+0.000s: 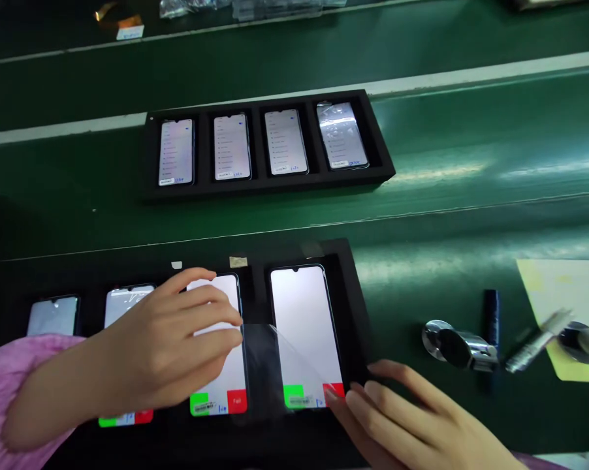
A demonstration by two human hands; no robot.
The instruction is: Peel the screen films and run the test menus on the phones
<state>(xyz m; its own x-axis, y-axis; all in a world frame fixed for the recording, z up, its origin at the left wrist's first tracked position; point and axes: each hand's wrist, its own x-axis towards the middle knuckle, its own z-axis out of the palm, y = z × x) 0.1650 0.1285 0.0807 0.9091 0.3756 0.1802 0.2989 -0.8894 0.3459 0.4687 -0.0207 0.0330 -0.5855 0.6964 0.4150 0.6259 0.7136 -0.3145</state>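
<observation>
A clear plastic film [265, 352] stretches between my hands, over the gap and the lower part of the rightmost phone [304, 320]. My left hand [181, 339] has its fingers closed at the film's left side, above a second phone [226, 365] that it partly covers. At the phone's lower right corner, my right hand [397, 411] pinches the film's other end beside the red box. Both phones lie lit, with white screens and green and red boxes at the bottom. They sit in slots of a black foam tray [358, 313].
Two more phones lie left in this tray, one a lit phone [128, 300] partly behind my arm. A second black tray [382, 166] behind holds several lit phones. To the right are a chrome object [461, 346], a dark blue stick [492, 320], a pen [539, 339] and yellow paper [578, 287].
</observation>
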